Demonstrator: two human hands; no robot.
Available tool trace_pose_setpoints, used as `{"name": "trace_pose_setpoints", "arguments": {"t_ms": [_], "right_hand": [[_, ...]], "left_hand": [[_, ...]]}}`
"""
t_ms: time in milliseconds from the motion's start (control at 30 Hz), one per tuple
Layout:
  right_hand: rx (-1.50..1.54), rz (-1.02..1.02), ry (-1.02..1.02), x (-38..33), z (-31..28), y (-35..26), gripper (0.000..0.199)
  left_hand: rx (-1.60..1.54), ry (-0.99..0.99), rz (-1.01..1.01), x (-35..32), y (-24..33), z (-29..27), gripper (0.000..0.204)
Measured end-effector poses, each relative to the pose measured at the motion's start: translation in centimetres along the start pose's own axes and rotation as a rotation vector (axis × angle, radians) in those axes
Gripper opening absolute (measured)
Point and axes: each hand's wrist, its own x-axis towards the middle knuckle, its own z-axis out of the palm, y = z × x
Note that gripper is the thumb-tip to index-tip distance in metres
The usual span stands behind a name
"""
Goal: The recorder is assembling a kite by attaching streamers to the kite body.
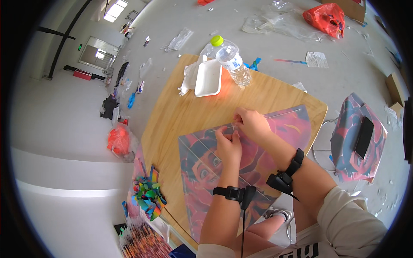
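Observation:
A large printed sheet [202, 172] with a cartoon face in pink, red and dark blue lies over the near part of the wooden table [172, 116]. Pale straight lines cross it. At its far edge my left hand [229, 148] is closed, thumb and fingers pinched together. Just to the right, my right hand [254, 124] is closed too, its fingertips bent down close to the left ones. Something small and pale shows between the fingertips, too small to make out. Both wrists wear black straps with small devices.
On the table's far side stand a water bottle [233, 64] with a green cap and a white tray [209, 77]. Rainbow ribbons [148, 193] hang at the left edge above bundled rods [144, 241]. At right, a phone [364, 136] rests on a printed covering [344, 150]. Plastic litters the floor.

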Motion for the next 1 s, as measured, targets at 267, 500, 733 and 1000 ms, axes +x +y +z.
{"name": "trace_pose_setpoints", "arguments": {"t_ms": [267, 500, 733, 1000], "right_hand": [[-0.089, 0.0, 0.079, -0.2, 0.9, 0.0, 0.007], [-0.109, -0.035, 0.11, -0.2, 1.2, -0.1, 0.005], [-0.159, -0.089, 0.153, -0.3, 1.5, 0.2, 0.007], [-0.23, -0.139, 0.18, -0.5, 1.7, 0.1, 0.01]], "left_hand": [[0.01, -0.064, -0.07, 0.9, 0.5, -0.5, 0.042], [0.03, -0.094, -0.123, 1.7, 0.2, -0.4, 0.043], [0.06, -0.051, -0.107, 2.1, 0.3, 0.1, 0.044], [0.261, -0.034, -0.035, 2.2, 0.1, -0.9, 0.045]]}}
